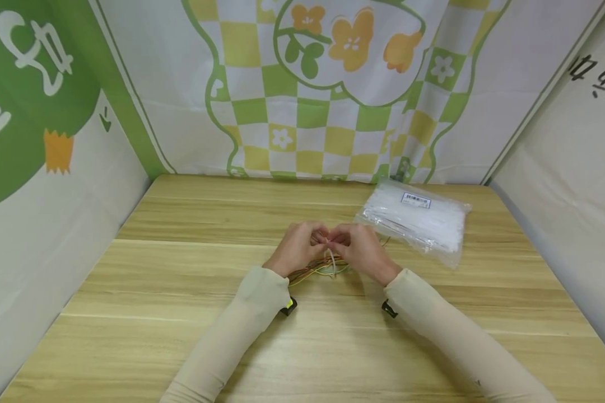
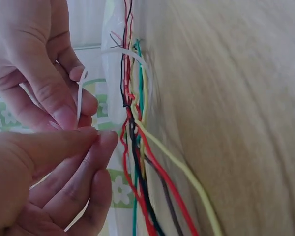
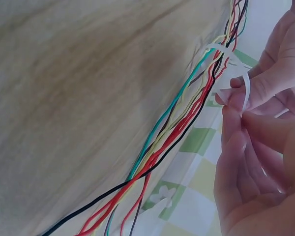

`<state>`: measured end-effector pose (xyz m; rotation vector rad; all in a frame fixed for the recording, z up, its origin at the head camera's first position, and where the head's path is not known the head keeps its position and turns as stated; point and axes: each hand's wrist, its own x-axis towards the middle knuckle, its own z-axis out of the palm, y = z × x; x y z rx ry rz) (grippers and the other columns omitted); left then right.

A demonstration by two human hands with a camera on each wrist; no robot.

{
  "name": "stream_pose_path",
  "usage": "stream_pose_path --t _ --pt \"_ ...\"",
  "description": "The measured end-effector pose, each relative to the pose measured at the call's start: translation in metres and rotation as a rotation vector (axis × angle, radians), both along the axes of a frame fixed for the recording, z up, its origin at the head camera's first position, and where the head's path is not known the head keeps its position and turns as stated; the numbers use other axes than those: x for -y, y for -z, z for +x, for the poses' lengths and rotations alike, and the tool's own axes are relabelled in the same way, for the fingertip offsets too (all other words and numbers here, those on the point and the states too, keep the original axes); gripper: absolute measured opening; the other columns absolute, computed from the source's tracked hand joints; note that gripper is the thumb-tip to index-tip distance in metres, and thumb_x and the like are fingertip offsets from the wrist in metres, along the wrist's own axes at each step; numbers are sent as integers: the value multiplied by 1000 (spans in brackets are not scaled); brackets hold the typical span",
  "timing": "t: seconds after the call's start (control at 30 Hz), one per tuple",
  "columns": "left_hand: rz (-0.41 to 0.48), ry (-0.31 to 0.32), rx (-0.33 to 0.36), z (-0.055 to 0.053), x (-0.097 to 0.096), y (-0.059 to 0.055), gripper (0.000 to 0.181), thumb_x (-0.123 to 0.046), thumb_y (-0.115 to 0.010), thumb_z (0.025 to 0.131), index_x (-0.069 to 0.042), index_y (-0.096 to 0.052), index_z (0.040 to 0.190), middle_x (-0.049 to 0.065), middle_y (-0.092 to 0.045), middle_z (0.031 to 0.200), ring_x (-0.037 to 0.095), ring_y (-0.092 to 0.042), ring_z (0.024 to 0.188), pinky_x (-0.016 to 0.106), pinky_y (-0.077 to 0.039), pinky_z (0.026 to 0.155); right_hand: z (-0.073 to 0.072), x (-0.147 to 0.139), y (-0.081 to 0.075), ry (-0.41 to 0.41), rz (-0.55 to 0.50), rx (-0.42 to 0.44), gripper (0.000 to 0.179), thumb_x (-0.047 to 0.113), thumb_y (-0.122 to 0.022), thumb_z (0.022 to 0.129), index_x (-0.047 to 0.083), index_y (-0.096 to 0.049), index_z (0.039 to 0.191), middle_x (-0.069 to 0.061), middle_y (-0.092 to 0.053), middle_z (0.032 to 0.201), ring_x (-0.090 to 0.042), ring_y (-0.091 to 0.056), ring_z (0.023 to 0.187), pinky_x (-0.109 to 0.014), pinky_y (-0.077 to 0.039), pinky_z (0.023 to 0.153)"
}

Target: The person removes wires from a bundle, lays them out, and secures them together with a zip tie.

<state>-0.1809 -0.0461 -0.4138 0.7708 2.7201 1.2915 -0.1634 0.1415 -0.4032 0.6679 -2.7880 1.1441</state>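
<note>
Close together over the table, my left hand [image 1: 298,246] and right hand [image 1: 363,249] meet at the fingertips. A thin white cable tie [image 3: 247,88] runs between them, bent in a curve. In the left wrist view, thumb and forefinger of the left hand [image 2: 64,172] pinch the tie, while the right hand [image 2: 39,69] pinches it just beyond. The tie arcs around a bundle of red, black, yellow, green and brown wires [image 3: 187,115], which lies along the tabletop beneath the hands. Fingertips partly cover the tie where they meet.
A clear plastic bag [image 1: 415,215] of white cable ties with a barcode label lies behind and right of the hands. The wooden table [image 1: 131,302] is backed by a checked, flowered curtain [image 1: 333,129], with printed cloth at both sides. Small black wrist devices [image 1: 288,306] show below the cuffs.
</note>
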Motion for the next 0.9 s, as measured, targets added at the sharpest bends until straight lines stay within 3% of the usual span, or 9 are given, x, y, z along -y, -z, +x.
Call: stream_pose_path --t 0.27,0.5,0.7,0.9 --pt "115 0 127 4 3 1 15 -9 -72 97 -5 -74 112 11 -79 110 21 -77 99 30 -62 85 -6 -2 3 -34 21 -106 8 0 -75 95 4 -82 100 -12 -81 102 -26 -79 93 -35 -64 79" --pt "147 -74 204 7 3 1 13 -14 -73 98 -7 -75 108 11 -78 107 22 -77 95 33 -62 83 -9 -1 3 -76 65 -165 9 3 -74 97 2 -81 101 -13 -81 102 -26 -78 93 -39 -63 80" --pt "172 -85 242 7 4 2 10 -12 -69 98 -8 -74 106 11 -76 110 24 -75 98 35 -61 83 -11 2 1 -67 113 -161 7 8 -72 100 4 -78 99 -10 -80 97 -19 -74 85 -34 -61 73" --pt "179 -74 247 7 4 0 6 -13 -69 98 -10 -75 98 10 -76 109 24 -76 97 34 -61 81 -12 4 2 -80 159 -230 4 1 -72 97 4 -72 95 -10 -75 92 -20 -69 80 -33 -59 70"
